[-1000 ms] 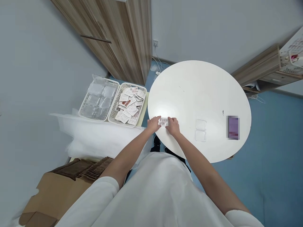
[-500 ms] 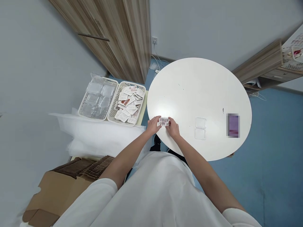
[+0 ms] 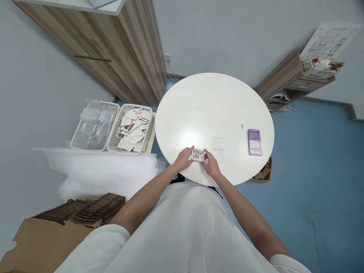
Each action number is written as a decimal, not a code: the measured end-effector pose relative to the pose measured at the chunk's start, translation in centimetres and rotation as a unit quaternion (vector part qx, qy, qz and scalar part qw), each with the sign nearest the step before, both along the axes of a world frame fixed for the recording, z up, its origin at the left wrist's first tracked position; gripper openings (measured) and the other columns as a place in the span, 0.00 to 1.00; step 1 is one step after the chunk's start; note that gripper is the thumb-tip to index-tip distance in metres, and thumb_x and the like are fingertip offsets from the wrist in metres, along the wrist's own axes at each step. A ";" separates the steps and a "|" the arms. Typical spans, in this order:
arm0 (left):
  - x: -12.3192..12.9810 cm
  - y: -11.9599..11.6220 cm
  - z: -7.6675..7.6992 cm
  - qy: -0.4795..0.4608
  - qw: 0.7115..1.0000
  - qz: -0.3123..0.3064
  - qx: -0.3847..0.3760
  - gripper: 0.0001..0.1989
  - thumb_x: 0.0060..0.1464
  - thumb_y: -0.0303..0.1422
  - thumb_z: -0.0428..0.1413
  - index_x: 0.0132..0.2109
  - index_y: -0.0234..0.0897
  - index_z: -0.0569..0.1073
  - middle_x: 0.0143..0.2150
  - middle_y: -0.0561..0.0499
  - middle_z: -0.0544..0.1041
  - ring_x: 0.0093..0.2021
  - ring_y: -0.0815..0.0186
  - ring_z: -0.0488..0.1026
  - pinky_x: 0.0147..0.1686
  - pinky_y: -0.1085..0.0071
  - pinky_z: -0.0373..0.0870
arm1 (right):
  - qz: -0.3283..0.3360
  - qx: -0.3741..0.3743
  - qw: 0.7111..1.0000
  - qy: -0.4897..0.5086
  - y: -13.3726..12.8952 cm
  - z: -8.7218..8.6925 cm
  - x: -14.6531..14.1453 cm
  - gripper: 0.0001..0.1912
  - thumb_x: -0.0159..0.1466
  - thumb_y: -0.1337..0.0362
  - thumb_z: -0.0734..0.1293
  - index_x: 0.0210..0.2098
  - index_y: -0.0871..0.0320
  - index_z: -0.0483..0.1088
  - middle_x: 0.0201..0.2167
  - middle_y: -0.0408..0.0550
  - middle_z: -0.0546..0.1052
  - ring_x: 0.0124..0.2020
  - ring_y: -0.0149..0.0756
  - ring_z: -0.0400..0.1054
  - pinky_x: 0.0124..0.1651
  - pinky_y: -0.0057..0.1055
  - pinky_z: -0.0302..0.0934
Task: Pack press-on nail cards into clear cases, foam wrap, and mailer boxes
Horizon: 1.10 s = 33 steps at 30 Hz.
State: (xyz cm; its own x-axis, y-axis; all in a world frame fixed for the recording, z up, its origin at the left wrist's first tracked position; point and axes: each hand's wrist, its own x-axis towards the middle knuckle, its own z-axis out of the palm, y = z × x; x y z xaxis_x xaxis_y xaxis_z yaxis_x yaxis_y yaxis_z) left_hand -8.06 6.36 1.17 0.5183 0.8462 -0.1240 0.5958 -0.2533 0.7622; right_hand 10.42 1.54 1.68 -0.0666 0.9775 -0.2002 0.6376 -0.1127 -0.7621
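Note:
Between my two hands, above the near edge of the round white table (image 3: pixel 213 94), is a small white card of press-on nails (image 3: pixel 198 154) with several glossy pinkish-grey nails in rows. My left hand (image 3: pixel 183 159) grips its left end, fingers closed on the edge. The right end is pinched by my right hand (image 3: pixel 211 163). Just beyond my right hand, an open clear plastic case (image 3: pixel 218 149) lies flat on the table, its two halves unfolded.
A purple, pixelated item (image 3: pixel 254 142) lies on the table's right side. To the left stand a basket of nail cards (image 3: pixel 118 142) and a basket of clear cases (image 3: pixel 74 141). White wrapping sheet (image 3: pixel 105 170) and a cardboard box (image 3: pixel 51 242) are nearer me.
My view has swung to the right. Both hands, still holding the nail card, have moved right along the table edge, closer to the open clear case.

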 end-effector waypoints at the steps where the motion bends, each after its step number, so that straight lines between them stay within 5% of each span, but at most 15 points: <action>1: 1.1 -0.3 0.1 0.000 1.000 -0.009 -0.001 0.34 0.46 0.27 0.53 0.60 0.39 0.51 0.41 0.47 0.65 0.40 0.61 0.65 0.41 0.63 0.64 | -0.002 0.002 1.000 0.002 -0.5 0.1 1.3 0.32 0.56 0.66 0.61 0.59 0.53 0.48 0.40 0.48 0.67 0.40 0.37 0.62 0.46 0.40 0.59; 8: 7.9 -1.8 0.2 0.064 0.996 -0.051 -0.027 0.34 0.46 0.32 0.56 0.59 0.41 0.54 0.42 0.47 0.64 0.39 0.62 0.66 0.38 0.66 0.64 | 0.026 -0.014 0.999 -0.018 -2.1 -0.2 9.6 0.31 0.55 0.63 0.64 0.57 0.50 0.52 0.43 0.49 0.65 0.46 0.41 0.59 0.49 0.43 0.56; 13: 10.7 -1.2 0.1 0.146 0.987 -0.058 -0.039 0.32 0.45 0.39 0.57 0.57 0.42 0.57 0.42 0.48 0.64 0.39 0.60 0.66 0.36 0.67 0.63 | 0.053 -0.046 0.997 -0.043 -1.0 -0.8 12.7 0.31 0.53 0.62 0.66 0.55 0.51 0.54 0.49 0.50 0.61 0.53 0.44 0.53 0.53 0.42 0.52; 21: 12.5 -0.2 -0.5 0.210 0.976 -0.035 -0.049 0.33 0.46 0.37 0.56 0.58 0.40 0.53 0.46 0.47 0.63 0.42 0.61 0.66 0.36 0.70 0.62 | 0.082 -0.074 0.993 -0.043 1.6 -1.7 13.7 0.32 0.53 0.64 0.65 0.56 0.54 0.53 0.50 0.51 0.61 0.52 0.43 0.54 0.53 0.41 0.53; 33: 13.1 -0.8 -1.1 0.202 0.976 -0.001 -0.086 0.34 0.48 0.34 0.54 0.60 0.43 0.48 0.48 0.46 0.61 0.44 0.62 0.66 0.37 0.71 0.62 | 0.097 -0.059 0.991 -0.073 1.8 -2.9 13.5 0.33 0.52 0.67 0.64 0.56 0.56 0.52 0.49 0.51 0.62 0.50 0.42 0.56 0.50 0.37 0.55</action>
State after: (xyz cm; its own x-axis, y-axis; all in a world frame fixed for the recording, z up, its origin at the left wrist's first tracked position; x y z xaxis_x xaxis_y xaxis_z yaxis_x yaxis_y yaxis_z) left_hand 5.00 5.56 0.04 0.3990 0.7942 -0.4584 0.8564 -0.1442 0.4957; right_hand 23.97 3.30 -1.20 -0.2121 0.9187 -0.3332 0.7581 -0.0605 -0.6494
